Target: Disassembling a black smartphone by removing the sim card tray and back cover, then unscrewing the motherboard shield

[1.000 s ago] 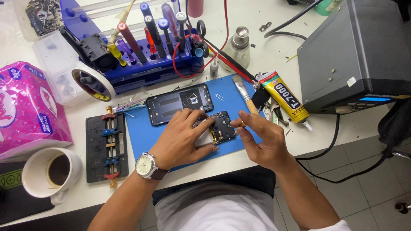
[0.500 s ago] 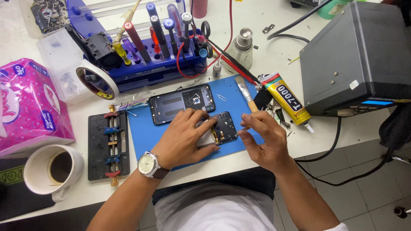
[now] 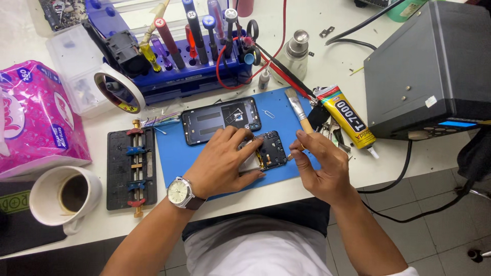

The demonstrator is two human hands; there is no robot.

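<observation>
An opened phone body (image 3: 270, 149) with its dark circuit boards showing lies on a blue work mat (image 3: 174, 148). My left hand (image 3: 221, 162), with a wristwatch, lies flat over the phone's left part and holds it down. My right hand (image 3: 319, 162) is at the phone's right edge, thumb and fingers pinched together; whether a small tool or part is between them is too small to tell. The phone's black back cover (image 3: 221, 119) lies on the mat just beyond my left hand.
A blue tool rack (image 3: 194, 76) with screwdrivers stands behind the mat, a tape roll (image 3: 120, 92) beside it. A brush (image 3: 297, 108), a yellow glue tube (image 3: 348, 121) and a dark grey box-shaped unit (image 3: 424, 66) are right. A black board holder (image 3: 132, 168), coffee mug (image 3: 66, 197) and pink tissue pack (image 3: 36, 117) are left.
My right hand has drawn slightly away from the phone's right edge and pinched its fingers. The left hand stays on the phone. The view has shifted a little.
</observation>
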